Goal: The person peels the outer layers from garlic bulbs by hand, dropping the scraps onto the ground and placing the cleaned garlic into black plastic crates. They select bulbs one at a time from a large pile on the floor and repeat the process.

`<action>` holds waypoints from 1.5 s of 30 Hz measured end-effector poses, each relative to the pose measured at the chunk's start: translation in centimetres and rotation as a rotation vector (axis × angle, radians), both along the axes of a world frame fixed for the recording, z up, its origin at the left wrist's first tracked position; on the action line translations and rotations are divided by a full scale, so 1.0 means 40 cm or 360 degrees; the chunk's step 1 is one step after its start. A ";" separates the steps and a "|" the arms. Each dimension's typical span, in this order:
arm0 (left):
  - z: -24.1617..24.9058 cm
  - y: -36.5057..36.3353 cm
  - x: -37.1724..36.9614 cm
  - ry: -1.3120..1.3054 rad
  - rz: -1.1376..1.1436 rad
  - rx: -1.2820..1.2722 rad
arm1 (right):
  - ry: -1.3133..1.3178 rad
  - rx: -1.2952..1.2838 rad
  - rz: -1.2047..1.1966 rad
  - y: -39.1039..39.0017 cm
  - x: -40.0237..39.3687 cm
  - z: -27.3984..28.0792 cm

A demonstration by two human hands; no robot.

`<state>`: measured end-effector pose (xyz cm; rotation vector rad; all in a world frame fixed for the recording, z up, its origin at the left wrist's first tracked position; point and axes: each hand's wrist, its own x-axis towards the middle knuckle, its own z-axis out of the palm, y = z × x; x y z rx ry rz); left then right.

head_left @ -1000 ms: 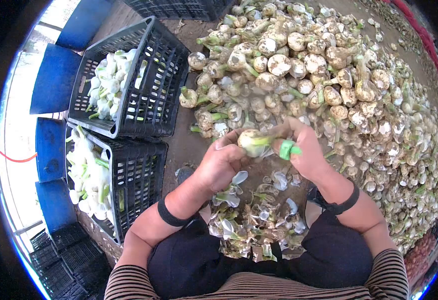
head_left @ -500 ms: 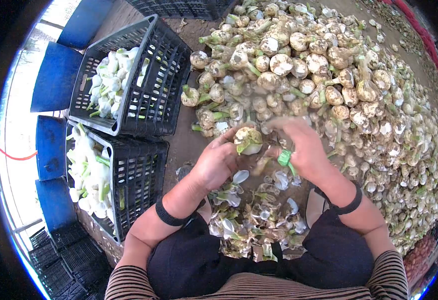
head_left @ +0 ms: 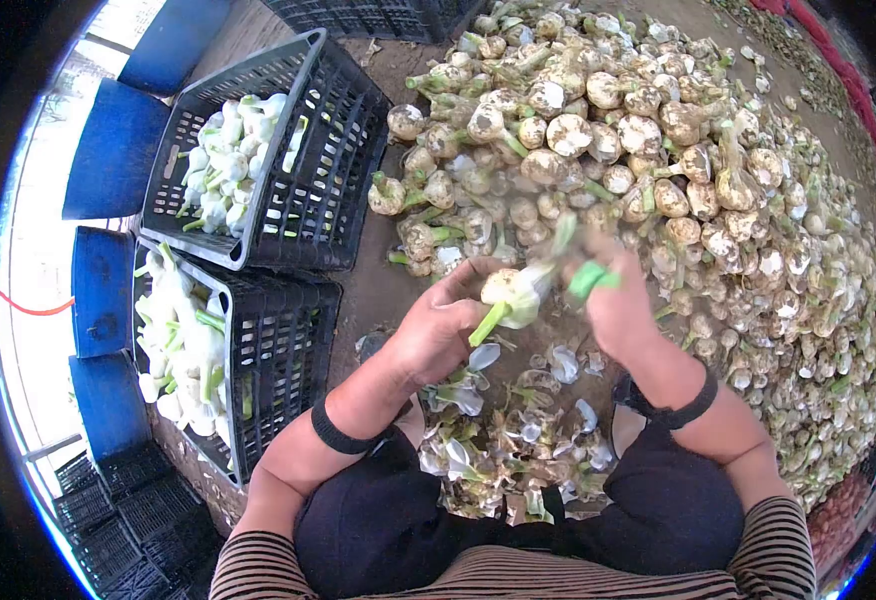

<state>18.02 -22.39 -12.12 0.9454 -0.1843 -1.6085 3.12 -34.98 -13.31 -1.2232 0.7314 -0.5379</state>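
Note:
My left hand grips a garlic bulb, its white skin partly bared and a short green stem pointing down toward me. From the bulb's upper right, a pale green strip, blurred, stretches up beside my right hand. That hand is smeared by motion, its fingers too blurred to read; a green wrapping shows on its thumb or finger. Beyond both hands lies a large heap of dirty garlic bulbs. Loose peelings litter the ground between my legs.
On the left stand two black plastic crates, both holding cleaned white garlic. Blue panels line that side, with stacked black crates at lower left. Another dark crate sits at the top edge. Red cloth runs along the far right.
The bulb has turned in my left hand, its stem now pointing down toward me, with more white showing. My right hand has shifted slightly and the pale strip has come into view.

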 end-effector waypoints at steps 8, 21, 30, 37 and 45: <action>-0.014 0.009 0.012 -0.0020 -0.0036 -0.0018 | 0.0541 0.0044 -0.0415 -0.076 -0.022 -0.095; 0.017 0.005 -0.006 -0.0168 0.0119 0.0192 | 0.0312 -0.0955 0.0290 0.022 0.012 0.049; 0.008 0.012 -0.020 -0.0119 0.0213 0.0149 | 0.0178 -0.1376 0.0269 0.023 0.014 0.024; 0.014 -0.001 -0.011 -0.0074 -0.0016 0.0230 | 0.0384 -0.1677 0.0338 -0.002 0.015 0.010; 0.026 0.003 -0.018 -0.0231 -0.0073 0.0250 | 0.0684 -0.1312 0.0581 -0.040 -0.032 -0.017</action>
